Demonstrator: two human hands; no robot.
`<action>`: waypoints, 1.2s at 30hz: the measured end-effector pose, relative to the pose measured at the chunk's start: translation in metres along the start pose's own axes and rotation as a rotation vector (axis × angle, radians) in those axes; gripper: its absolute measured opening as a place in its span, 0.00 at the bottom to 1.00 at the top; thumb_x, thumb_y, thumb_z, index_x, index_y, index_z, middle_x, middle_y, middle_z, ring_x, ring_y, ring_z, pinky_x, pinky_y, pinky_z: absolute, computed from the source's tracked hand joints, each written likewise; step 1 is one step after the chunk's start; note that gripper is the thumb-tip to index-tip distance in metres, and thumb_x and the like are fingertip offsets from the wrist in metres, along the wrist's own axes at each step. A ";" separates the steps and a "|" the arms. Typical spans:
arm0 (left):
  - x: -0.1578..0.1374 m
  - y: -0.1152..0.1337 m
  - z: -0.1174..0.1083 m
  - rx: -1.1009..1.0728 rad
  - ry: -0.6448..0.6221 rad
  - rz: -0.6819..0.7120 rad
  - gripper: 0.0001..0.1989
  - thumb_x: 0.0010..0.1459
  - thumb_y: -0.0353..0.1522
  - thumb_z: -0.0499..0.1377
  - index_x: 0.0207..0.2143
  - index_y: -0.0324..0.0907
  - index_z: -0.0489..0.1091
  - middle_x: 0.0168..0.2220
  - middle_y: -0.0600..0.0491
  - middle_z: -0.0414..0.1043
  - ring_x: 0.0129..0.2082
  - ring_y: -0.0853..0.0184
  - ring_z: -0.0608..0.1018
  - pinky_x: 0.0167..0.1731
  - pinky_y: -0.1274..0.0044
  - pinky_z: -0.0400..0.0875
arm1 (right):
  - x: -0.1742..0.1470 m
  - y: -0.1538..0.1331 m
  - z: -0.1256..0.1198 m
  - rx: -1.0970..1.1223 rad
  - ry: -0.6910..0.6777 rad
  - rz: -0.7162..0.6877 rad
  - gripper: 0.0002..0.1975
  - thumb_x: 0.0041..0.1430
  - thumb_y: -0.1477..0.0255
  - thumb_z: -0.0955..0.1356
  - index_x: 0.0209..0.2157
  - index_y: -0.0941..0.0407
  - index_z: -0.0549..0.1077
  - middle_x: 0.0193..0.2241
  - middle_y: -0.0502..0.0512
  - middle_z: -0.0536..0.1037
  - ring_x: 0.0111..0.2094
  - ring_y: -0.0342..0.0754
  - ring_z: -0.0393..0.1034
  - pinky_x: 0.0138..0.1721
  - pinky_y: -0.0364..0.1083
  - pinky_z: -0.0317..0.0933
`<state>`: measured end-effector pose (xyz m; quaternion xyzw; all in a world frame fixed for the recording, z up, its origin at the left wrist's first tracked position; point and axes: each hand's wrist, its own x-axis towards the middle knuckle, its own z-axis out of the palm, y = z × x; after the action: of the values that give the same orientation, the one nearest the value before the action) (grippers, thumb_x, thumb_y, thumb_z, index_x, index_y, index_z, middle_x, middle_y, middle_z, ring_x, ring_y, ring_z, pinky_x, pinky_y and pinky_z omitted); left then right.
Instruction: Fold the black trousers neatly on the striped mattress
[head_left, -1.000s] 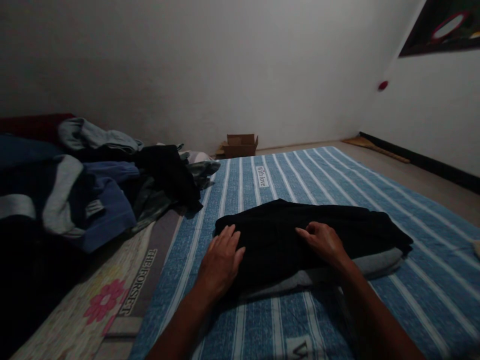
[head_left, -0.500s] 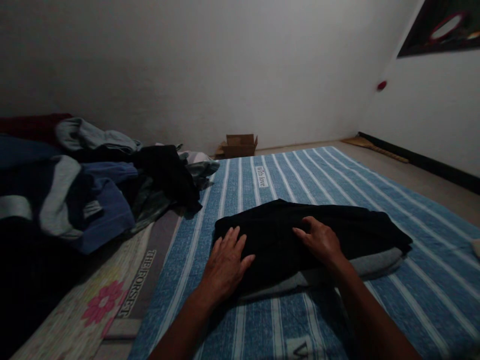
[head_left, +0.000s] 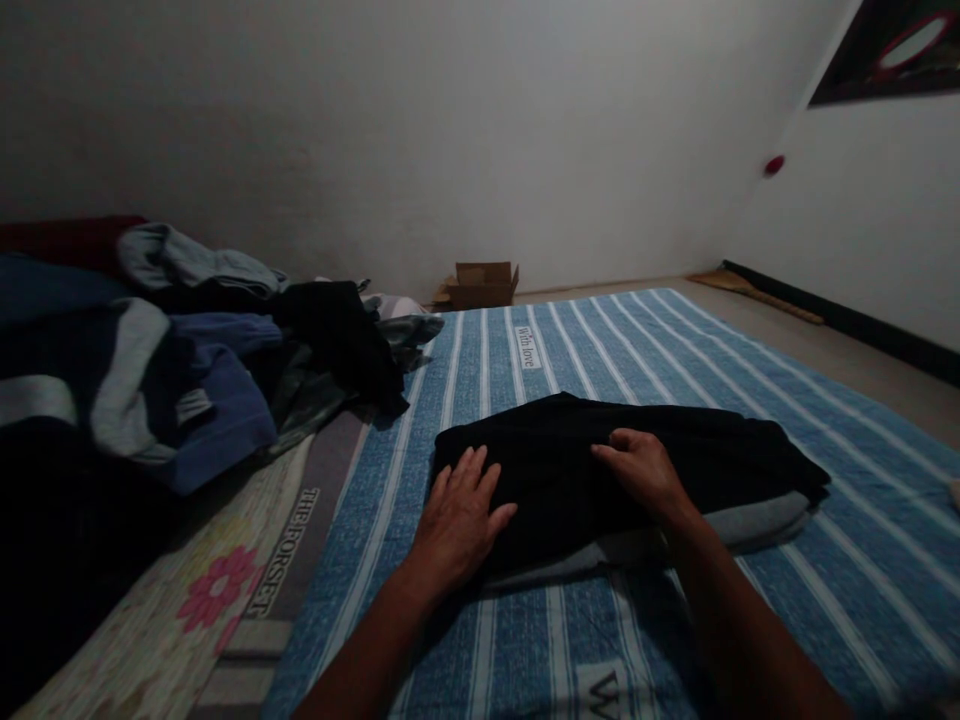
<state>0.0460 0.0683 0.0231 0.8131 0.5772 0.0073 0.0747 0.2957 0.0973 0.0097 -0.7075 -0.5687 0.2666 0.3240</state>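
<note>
A folded black garment (head_left: 540,470) lies flat on the blue striped sheet (head_left: 487,365), with a grey layer (head_left: 765,520) showing along its near edge. My left hand (head_left: 461,515) rests palm down on the garment's left end, fingers stretched and slightly spread. Over its middle, my right hand (head_left: 645,470) has thumb and forefinger brought together on the black cloth. The other fingers of that hand are curled and partly hidden. Whether the grey layer belongs to the black garment I cannot tell.
To the left is a heap of loose clothes (head_left: 225,370) on a flowered mat (head_left: 232,590). An open cardboard box (head_left: 484,285) stands by the back wall (head_left: 450,130). A broom-like object (head_left: 750,290) lies on the floor at the right.
My right thumb and forefinger have closed together on the black cloth. The left hand stays on the garment. The whole view has shifted slightly.
</note>
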 end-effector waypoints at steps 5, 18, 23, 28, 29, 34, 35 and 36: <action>0.000 0.003 -0.002 0.019 0.003 0.012 0.27 0.61 0.40 0.52 0.60 0.39 0.59 0.66 0.42 0.45 0.66 0.55 0.48 0.61 0.59 0.48 | 0.000 0.009 0.001 0.101 0.012 0.012 0.17 0.49 0.62 0.65 0.15 0.53 0.54 0.15 0.44 0.55 0.20 0.41 0.53 0.22 0.42 0.45; 0.001 0.010 -0.003 0.083 -0.085 0.001 0.32 0.60 0.48 0.50 0.63 0.42 0.55 0.67 0.44 0.41 0.66 0.55 0.44 0.62 0.59 0.44 | -0.012 -0.001 0.016 -0.583 0.073 0.008 0.10 0.61 0.66 0.60 0.30 0.56 0.67 0.35 0.59 0.73 0.35 0.51 0.69 0.27 0.45 0.48; 0.002 0.009 -0.001 0.074 -0.098 -0.004 0.36 0.59 0.53 0.48 0.63 0.41 0.53 0.67 0.43 0.40 0.66 0.54 0.43 0.61 0.58 0.42 | -0.007 0.002 0.014 -0.489 0.038 0.026 0.12 0.60 0.63 0.61 0.27 0.55 0.65 0.32 0.55 0.73 0.34 0.50 0.68 0.28 0.45 0.48; 0.005 0.012 0.000 0.085 -0.105 -0.005 0.37 0.58 0.53 0.48 0.63 0.41 0.53 0.67 0.43 0.40 0.66 0.54 0.43 0.61 0.57 0.41 | -0.002 0.010 0.016 -0.377 0.084 0.010 0.13 0.58 0.62 0.63 0.24 0.54 0.65 0.28 0.54 0.71 0.31 0.48 0.66 0.27 0.44 0.49; 0.005 0.012 0.000 0.086 -0.109 -0.005 0.37 0.58 0.53 0.47 0.63 0.40 0.53 0.67 0.43 0.40 0.66 0.54 0.43 0.61 0.57 0.41 | -0.001 0.012 0.017 -0.364 0.092 -0.003 0.13 0.57 0.62 0.63 0.24 0.54 0.65 0.28 0.54 0.71 0.31 0.48 0.66 0.27 0.44 0.49; 0.005 0.013 0.000 0.093 -0.103 -0.009 0.37 0.58 0.53 0.47 0.63 0.41 0.53 0.67 0.43 0.41 0.66 0.53 0.44 0.61 0.57 0.41 | 0.005 0.015 0.017 -0.241 0.061 -0.049 0.14 0.52 0.62 0.66 0.20 0.54 0.62 0.23 0.50 0.68 0.26 0.45 0.63 0.26 0.43 0.49; 0.005 0.013 0.000 0.097 -0.103 -0.009 0.37 0.58 0.53 0.47 0.63 0.41 0.53 0.67 0.43 0.41 0.66 0.53 0.44 0.61 0.57 0.42 | 0.006 0.016 0.016 -0.209 0.045 -0.048 0.14 0.51 0.63 0.66 0.19 0.54 0.61 0.21 0.49 0.67 0.24 0.45 0.62 0.25 0.43 0.49; 0.005 0.013 0.000 0.100 -0.104 -0.010 0.37 0.58 0.53 0.47 0.63 0.41 0.53 0.67 0.43 0.41 0.66 0.54 0.44 0.61 0.57 0.42 | 0.007 0.016 0.016 -0.182 0.035 -0.046 0.15 0.51 0.63 0.66 0.18 0.54 0.60 0.20 0.47 0.65 0.24 0.44 0.61 0.25 0.43 0.49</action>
<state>0.0596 0.0690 0.0242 0.8122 0.5764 -0.0641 0.0637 0.2955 0.1040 -0.0131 -0.7252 -0.6011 0.1940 0.2742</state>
